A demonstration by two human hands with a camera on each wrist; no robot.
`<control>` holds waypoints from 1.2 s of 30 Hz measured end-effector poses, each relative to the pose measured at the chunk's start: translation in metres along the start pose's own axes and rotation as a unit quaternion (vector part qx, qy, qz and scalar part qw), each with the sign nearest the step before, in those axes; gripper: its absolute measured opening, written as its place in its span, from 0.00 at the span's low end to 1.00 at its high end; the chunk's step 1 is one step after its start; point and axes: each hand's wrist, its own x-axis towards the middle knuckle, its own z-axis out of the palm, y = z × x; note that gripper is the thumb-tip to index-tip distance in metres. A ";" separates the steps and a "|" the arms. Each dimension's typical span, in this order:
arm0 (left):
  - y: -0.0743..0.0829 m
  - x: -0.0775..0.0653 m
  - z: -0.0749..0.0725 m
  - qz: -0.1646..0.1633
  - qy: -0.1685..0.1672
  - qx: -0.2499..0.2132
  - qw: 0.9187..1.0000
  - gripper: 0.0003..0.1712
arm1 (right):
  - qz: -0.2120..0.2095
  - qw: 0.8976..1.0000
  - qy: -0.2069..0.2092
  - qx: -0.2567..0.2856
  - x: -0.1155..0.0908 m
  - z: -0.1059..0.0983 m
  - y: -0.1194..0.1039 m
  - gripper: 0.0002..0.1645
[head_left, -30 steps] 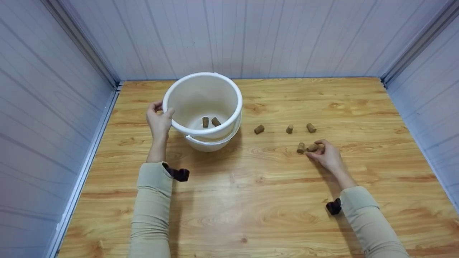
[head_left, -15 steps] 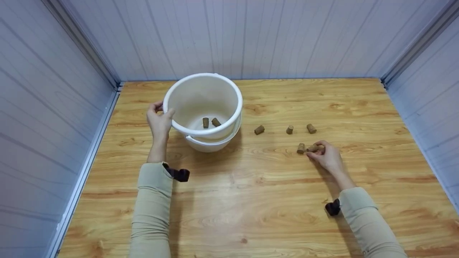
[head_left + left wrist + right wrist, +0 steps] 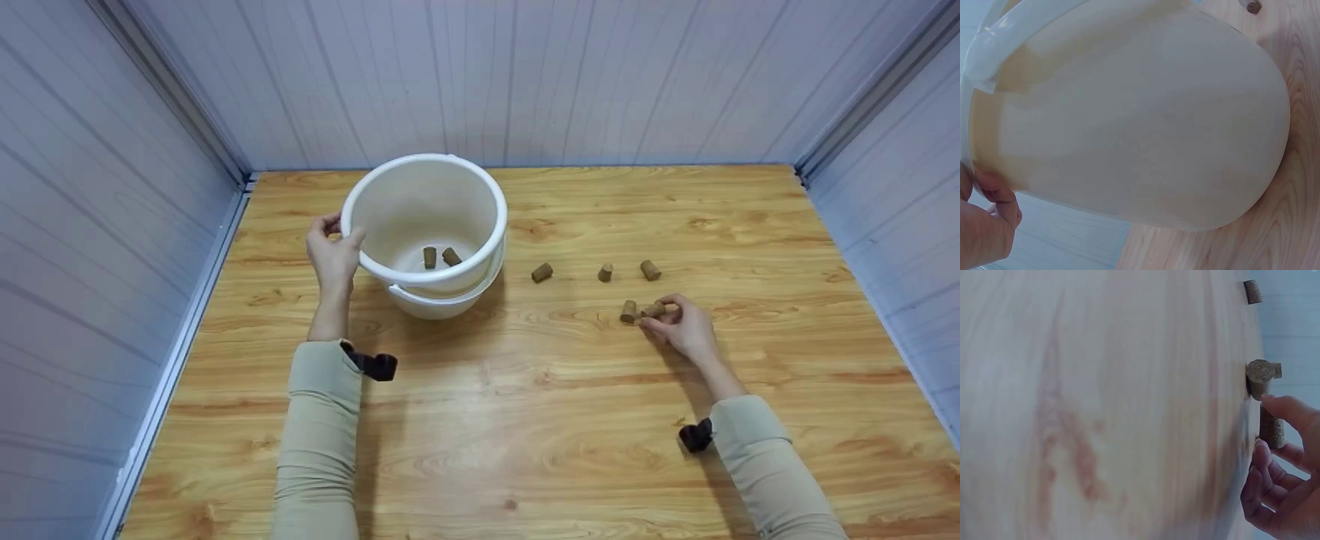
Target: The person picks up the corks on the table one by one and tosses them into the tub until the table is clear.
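Observation:
A white bucket (image 3: 427, 277) stands at the back left of the wooden table, with two corks (image 3: 430, 257) lying on its floor. My left hand (image 3: 332, 255) grips its rim on the left side, thumb over the edge. In the left wrist view the bucket wall (image 3: 1145, 124) fills most of the picture, with my fingers hooked at the rim. At the right, my right hand (image 3: 684, 326) pinches a cork (image 3: 654, 309) between thumb and fingers. Just left of that one is an upright cork (image 3: 628, 311). The right wrist view shows the pinched cork (image 3: 1271, 426) close to this neighbour.
Three more corks are spread behind on the table: one nearest the bucket (image 3: 541, 272), a middle cork (image 3: 605, 272) and a right-hand cork (image 3: 650, 270). The bucket's handle (image 3: 457, 294) hangs down in front. Pale panel walls (image 3: 480, 82) enclose the table at the back and sides.

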 end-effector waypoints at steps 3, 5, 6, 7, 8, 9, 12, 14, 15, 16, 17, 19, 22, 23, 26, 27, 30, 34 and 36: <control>0.000 0.000 0.000 0.001 0.001 -0.004 1.000 0.21 | -0.002 1.000 0.004 0.003 -0.001 -0.001 -0.005 0.28; 0.000 0.000 0.000 0.002 0.000 -0.005 1.000 0.21 | -0.005 1.000 0.007 0.004 -0.002 -0.002 -0.008 0.29; 0.000 0.000 0.000 0.002 0.000 -0.006 1.000 0.21 | -0.008 1.000 0.009 0.005 -0.002 -0.003 -0.010 0.29; 0.000 0.000 0.000 0.003 0.000 -0.008 1.000 0.21 | -0.011 1.000 0.012 0.007 -0.003 -0.003 -0.012 0.29; 0.000 0.000 0.000 0.002 -0.001 -0.010 1.000 0.21 | -0.014 1.000 0.014 0.009 -0.003 -0.003 -0.014 0.29; 0.000 0.000 0.000 0.002 -0.002 -0.011 1.000 0.21 | -0.018 1.000 0.016 0.011 -0.003 -0.003 -0.017 0.29; 0.000 0.001 0.000 0.000 -0.003 -0.012 1.000 0.21 | -0.030 0.999 0.020 0.018 -0.005 -0.004 -0.024 0.29; 0.000 0.001 -0.001 -0.002 -0.004 -0.010 1.000 0.21 | -0.038 0.999 0.021 0.023 -0.005 -0.004 -0.030 0.28; 0.000 0.001 -0.001 -0.003 -0.005 -0.008 1.000 0.21 | -0.043 0.999 0.023 0.025 -0.006 -0.003 -0.032 0.27; 0.000 0.001 -0.001 -0.004 -0.006 -0.008 1.000 0.21 | -0.049 0.998 0.024 0.026 -0.006 -0.003 -0.035 0.27; 0.000 0.001 -0.001 -0.007 -0.008 -0.008 1.000 0.21 | -0.055 0.998 0.026 0.030 -0.006 -0.003 -0.037 0.26; 0.000 0.001 -0.001 -0.012 -0.012 -0.009 1.000 0.21 | -0.069 0.997 0.031 0.033 -0.006 -0.003 -0.042 0.25; 0.000 0.001 -0.001 -0.014 -0.013 -0.010 1.000 0.21 | -0.085 0.995 0.037 0.038 -0.007 -0.003 -0.049 0.25; 0.000 0.001 -0.001 -0.014 -0.012 -0.010 1.000 0.21 | -0.088 0.994 0.038 0.042 -0.008 -0.003 -0.051 0.25; -0.001 0.001 -0.001 -0.005 -0.005 -0.009 1.000 0.20 | -0.091 0.994 0.036 0.050 -0.009 -0.003 -0.057 0.24; -0.001 0.001 -0.001 -0.002 -0.004 -0.009 1.000 0.20 | -0.092 0.994 0.035 0.052 -0.009 -0.003 -0.059 0.24; 0.000 0.001 0.000 0.003 -0.003 -0.008 1.000 0.20 | -0.102 0.993 0.031 0.056 -0.009 -0.003 -0.066 0.24; -0.001 0.001 0.000 0.001 -0.006 -0.010 1.000 0.20 | -0.116 0.991 0.022 0.067 -0.010 -0.004 -0.077 0.24; -0.001 0.002 0.000 0.001 -0.007 -0.016 1.000 0.20 | -0.118 0.990 0.015 0.081 -0.011 -0.004 -0.083 0.24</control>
